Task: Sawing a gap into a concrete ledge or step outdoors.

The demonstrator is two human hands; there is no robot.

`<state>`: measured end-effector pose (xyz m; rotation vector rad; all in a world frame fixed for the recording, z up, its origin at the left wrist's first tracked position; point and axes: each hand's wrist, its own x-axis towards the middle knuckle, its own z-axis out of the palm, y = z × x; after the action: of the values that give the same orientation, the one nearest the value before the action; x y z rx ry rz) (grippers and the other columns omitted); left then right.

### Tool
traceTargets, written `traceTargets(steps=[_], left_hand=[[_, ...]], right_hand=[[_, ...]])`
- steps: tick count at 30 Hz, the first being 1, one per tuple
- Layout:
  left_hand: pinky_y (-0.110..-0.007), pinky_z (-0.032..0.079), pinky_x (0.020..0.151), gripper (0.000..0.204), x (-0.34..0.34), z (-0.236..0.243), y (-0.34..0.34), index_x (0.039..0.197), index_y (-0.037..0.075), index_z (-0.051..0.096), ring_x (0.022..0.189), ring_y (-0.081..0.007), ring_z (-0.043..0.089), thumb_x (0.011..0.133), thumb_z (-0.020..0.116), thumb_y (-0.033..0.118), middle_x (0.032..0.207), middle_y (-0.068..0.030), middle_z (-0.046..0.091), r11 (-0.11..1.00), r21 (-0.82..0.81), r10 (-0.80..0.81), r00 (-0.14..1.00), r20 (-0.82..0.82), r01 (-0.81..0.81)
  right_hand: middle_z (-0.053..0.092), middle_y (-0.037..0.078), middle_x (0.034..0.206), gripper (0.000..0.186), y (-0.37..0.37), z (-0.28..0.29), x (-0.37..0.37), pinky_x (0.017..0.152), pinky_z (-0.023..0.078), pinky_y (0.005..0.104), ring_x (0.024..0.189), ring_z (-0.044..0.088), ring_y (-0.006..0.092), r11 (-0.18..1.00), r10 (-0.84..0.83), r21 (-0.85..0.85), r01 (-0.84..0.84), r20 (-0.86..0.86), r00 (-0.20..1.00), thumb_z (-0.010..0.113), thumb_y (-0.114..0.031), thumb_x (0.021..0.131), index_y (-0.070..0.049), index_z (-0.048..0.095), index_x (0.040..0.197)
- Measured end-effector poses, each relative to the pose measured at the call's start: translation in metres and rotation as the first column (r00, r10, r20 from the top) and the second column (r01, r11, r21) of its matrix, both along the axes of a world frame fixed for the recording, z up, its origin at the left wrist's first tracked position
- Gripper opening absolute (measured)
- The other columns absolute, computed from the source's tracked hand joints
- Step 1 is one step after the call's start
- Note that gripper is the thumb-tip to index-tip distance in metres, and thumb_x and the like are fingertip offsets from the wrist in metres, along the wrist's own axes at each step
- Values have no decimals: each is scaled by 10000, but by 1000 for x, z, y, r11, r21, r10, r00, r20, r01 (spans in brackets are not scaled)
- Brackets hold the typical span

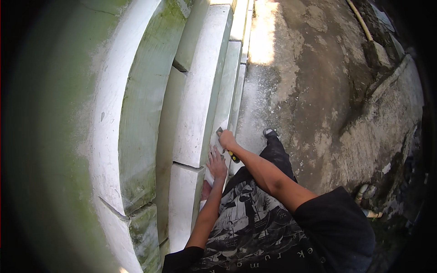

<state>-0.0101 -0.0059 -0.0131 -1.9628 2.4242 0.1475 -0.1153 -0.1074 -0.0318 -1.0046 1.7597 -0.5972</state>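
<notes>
My right hand (227, 140) is closed round a hand tool with a black-and-yellow handle (234, 157). The tool's dark metal end (219, 131) shows past my fingers, against the side of a pale ledge (226, 98). Its exact kind is too small to tell. Beside it and a little nearer, my left hand (217, 164) lies flat on the same ledge with its fingers spread. A white patch and a reddish thing (206, 190) show beneath my left wrist, partly hidden by my forearm.
Long white-topped concrete ledges (200, 91) rise in steps to my left, with gaps between blocks, toward a greenish wall (54, 136). White dust and crumbs (255, 100) lie on the rough concrete ground. My shoe (270, 133) stands there. Pipes (359, 18) run along the right side.
</notes>
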Motion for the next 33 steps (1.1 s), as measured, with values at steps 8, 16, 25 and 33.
traceTargets(steps=[8, 16, 25, 33], left_hand=[[-439, 107, 1082, 744, -1, 0, 2, 1372, 21, 230, 1355, -283, 112, 751, 599, 200, 1458, -134, 161, 1000, -30, -8, 1000, 5, 8], [-435, 71, 1089, 759, 15, 3, 5, 1384, 39, 200, 1358, -271, 102, 745, 598, 132, 1458, -154, 141, 998, 62, 38, 972, -233, -24], [-486, 132, 1059, 836, 5, 9, -3, 1417, 108, 62, 1319, -309, 142, 779, 601, 141, 1444, -138, 121, 982, 185, 68, 990, -122, -45], [-475, 67, 1082, 886, 15, 8, -1, 1417, 96, 37, 1360, -301, 26, 759, 629, 127, 1476, -134, -9, 956, 292, 102, 972, -212, -37]], right_hand=[[613, 269, 782, 298, -19, -2, -2, 655, 508, 417, 712, 629, 374, 953, 297, -44, -301, -82, 951, 488, -193, 834, 74, 620, 821], [598, 251, 634, 357, 10, 27, -11, 605, 518, 383, 605, 635, 315, 989, 88, 105, -105, 154, 984, 471, -233, 867, 68, 622, 747], [605, 251, 663, 353, -29, 1, 5, 602, 525, 366, 640, 641, 323, 940, 327, -75, -334, -84, 941, 506, -242, 838, 89, 611, 773], [510, 162, 739, 275, 2, 50, -24, 445, 536, 377, 515, 592, 270, 927, -171, 353, -125, 696, 698, 554, -141, 815, 104, 445, 874]])
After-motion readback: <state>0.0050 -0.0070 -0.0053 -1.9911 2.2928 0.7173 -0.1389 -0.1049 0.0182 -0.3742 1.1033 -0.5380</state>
